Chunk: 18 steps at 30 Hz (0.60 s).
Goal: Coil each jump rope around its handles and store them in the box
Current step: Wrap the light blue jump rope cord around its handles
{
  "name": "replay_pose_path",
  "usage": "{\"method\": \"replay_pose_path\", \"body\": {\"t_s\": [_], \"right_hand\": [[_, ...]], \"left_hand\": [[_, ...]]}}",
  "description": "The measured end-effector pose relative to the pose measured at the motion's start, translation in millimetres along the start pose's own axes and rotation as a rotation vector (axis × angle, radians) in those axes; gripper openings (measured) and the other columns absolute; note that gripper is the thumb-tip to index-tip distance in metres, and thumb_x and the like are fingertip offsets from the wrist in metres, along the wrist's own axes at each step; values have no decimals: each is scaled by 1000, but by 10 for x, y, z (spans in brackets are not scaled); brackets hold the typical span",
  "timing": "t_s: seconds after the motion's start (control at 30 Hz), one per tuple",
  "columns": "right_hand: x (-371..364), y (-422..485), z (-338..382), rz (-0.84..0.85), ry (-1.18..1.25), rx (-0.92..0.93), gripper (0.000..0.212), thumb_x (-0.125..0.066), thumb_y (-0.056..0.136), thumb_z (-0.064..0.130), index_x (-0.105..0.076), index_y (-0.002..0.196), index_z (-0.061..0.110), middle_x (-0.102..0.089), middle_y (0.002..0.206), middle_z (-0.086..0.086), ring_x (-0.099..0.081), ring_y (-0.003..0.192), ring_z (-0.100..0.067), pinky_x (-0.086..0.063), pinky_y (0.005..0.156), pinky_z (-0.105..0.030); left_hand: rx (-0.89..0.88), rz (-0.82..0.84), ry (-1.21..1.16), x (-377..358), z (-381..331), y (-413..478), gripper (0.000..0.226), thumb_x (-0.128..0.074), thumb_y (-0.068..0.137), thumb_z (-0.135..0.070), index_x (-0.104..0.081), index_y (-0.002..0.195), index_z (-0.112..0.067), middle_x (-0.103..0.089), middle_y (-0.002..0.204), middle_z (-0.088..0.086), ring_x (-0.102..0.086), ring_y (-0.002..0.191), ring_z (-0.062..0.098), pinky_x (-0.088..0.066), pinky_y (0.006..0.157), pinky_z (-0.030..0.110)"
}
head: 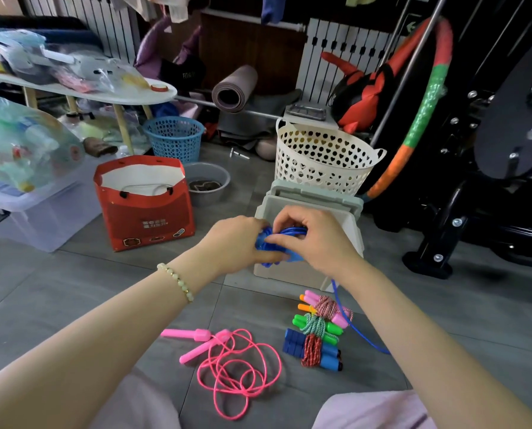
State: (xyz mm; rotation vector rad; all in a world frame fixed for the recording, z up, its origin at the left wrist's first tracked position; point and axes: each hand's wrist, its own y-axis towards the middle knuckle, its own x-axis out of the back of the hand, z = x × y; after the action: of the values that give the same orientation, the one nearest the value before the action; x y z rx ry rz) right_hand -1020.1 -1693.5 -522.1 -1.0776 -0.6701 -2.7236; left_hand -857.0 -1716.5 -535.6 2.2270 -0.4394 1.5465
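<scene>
My left hand (236, 239) grips the blue handles of a blue jump rope (284, 233), held in front of the pale open box (308, 199). My right hand (314, 236) pinches the blue cord lying across the handles; the loose end of the cord trails down to the floor at the right. On the floor lie a loose pink jump rope (236, 366) with its cord in a tangle, and three coiled ropes side by side: pink-handled (326, 306), green-handled (315, 326) and blue-handled (312, 349).
A red paper bag (147, 209) stands left of the box, a cream basket (323, 156) behind it. A clear storage bin (35, 212) sits at the left. Black exercise equipment (475, 181) stands at the right. A grey bowl (207, 181) and a blue basket (174, 136) sit farther back.
</scene>
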Motion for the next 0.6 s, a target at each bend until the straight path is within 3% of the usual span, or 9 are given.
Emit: {"method": "replay_pose_path", "body": {"t_s": [0.07, 0.17, 0.37, 0.47, 0.6], "right_hand": [[-12, 12, 3, 36, -38, -10, 16, -78, 73, 28, -64, 72, 20, -66, 68, 6, -61, 67, -12, -51, 68, -35], [45, 40, -68, 98, 169, -179, 22, -81, 70, 25, -62, 63, 17, -60, 58, -2, -50, 53, -12, -43, 55, -26], [160, -23, -161, 528, 398, -438, 25, -55, 92, 23, -55, 69, 14, -39, 37, 7, -28, 31, -3, -23, 36, -13], [245, -35, -174, 597, 433, -444, 16, -58, 89, 24, -57, 76, 15, -42, 39, 5, -28, 31, -4, -24, 34, -13], [347, -77, -243, 556, 370, -438, 8, -66, 85, 16, -59, 81, 16, -48, 52, 7, -34, 44, -5, -27, 42, -14]], "left_hand": [[-75, 86, 43, 2, -21, -1, 45, -56, 80, -66, -53, 85, -21, -58, 77, -5, -50, 70, 14, -32, 54, 28], [-128, 154, 51, 49, -20, -8, 42, -54, 82, -64, -49, 86, -23, -53, 76, -6, -48, 73, 15, -28, 61, 27], [-256, 184, 126, -39, -114, -99, 40, -48, 87, -62, -54, 83, -22, -36, 56, -5, -39, 63, 16, -18, 57, 27], [-265, 162, 57, -46, -97, -120, 37, -49, 89, -58, -61, 89, -23, -38, 55, -5, -38, 53, 14, -20, 55, 29], [-240, 154, -19, -1, 36, -112, 32, -49, 89, -57, -65, 99, -30, -43, 57, -9, -40, 64, 15, -27, 53, 23]]}}
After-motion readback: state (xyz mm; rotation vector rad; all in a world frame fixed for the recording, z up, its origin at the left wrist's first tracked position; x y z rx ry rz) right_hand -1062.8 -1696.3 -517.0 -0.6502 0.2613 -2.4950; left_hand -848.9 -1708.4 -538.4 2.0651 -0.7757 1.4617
